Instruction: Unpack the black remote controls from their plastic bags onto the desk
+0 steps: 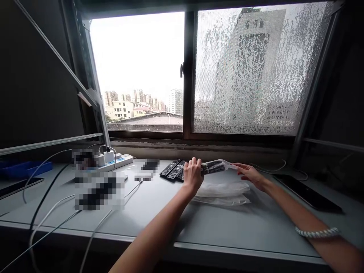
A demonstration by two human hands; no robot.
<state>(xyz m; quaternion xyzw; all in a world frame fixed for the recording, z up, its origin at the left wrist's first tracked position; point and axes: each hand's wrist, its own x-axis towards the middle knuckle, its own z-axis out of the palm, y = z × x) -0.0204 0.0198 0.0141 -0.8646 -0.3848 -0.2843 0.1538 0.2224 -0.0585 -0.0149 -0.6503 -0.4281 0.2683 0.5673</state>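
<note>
My left hand (193, 174) is closed around one end of a dark remote control (214, 166), which lies at least partly inside a clear plastic bag (226, 163). On the right, the fingers of my right hand (251, 176) pinch the far end of that bag. Black remote controls (172, 169) lie side by side on the table, just left of my left hand and partly hidden by it. Below the held bag, flat clear plastic bags (224, 193) rest in a loose pile on the tabletop.
A black tablet-like slab (308, 192) lies at the right. A white power strip (119, 162) with plugs stands at the back left, and cables (96, 229) cross the table's left side. Behind it is a blue tray (25, 169). A window (187, 76) rises behind the table (159, 212).
</note>
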